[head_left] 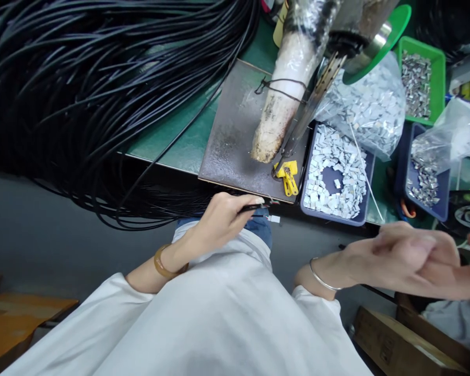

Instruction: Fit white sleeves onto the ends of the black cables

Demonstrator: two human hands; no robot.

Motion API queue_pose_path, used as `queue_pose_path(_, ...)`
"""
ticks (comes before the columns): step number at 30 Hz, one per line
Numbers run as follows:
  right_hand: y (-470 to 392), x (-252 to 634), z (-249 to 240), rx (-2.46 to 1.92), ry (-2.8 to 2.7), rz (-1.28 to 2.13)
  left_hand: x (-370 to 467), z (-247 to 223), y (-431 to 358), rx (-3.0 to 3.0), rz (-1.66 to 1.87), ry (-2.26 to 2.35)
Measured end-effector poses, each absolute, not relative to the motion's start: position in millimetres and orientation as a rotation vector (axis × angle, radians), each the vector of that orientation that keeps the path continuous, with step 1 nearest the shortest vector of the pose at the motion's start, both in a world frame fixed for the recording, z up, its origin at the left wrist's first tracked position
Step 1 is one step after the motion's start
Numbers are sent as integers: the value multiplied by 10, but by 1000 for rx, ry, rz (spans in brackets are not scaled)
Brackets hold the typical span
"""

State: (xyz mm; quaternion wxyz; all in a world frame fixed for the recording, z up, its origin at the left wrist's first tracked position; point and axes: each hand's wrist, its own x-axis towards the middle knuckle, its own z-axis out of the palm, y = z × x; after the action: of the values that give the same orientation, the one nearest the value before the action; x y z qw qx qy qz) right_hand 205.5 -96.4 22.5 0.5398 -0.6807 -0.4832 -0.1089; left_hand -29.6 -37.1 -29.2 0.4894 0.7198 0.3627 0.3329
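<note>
My left hand [227, 219], closed in a pinch, holds a black cable [251, 207] whose stripped end shows thin coloured wires [274, 202]. Just below that end, a small white connector [274, 219] sits at the tip of another dark lead. Far to the right, my right hand [411, 257] is stretched toward the frame's edge. Some of its fingers curl and others spread apart; nothing shows in them, though the outer part is blurred and cut off. A yellow part [289, 177] lies under the machine's metal arm [309, 112], on a grey plate [231, 141].
A large bundle of black cables [113, 89] covers the bench's left. Blue bins [362, 222] [446, 209] and a green bin [438, 104] hold small metal or white pieces. A plastic-wrapped post [285, 83] leans over the plate. Cardboard boxes [399, 344] stand below right.
</note>
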Motion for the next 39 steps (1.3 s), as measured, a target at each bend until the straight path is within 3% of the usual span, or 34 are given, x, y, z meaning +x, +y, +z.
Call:
queue_pose_path(3,-858,2203,182,-1586,-1262,-306,-353,-210,-307,1324,1052,1080)
queue_pose_path(6,-748,2415,72,-2055,-1436,-111,-379,-31,-157,838,1206,1071)
queue_pose_path(15,-399,2712,38,-2351,-1572,240,-237,119,-5,455,1043,625)
queue_pose_path(23,-519,2332,-10,-1813,-1457,-192,-166,-125,-118,614,900,624)
queue_pose_path(31,-721,1550,152,-1361,-1204,348,-59,-138,-206,975,1118,839)
queue_pose_path(34,-677,1487,30,-1339,-1300,346,-62,-116,-229,1085,1071,828)
queue_pose_path(39,-638,1526,-92,-1325,-1381,623,-64,-99,-228,1151,954,736)
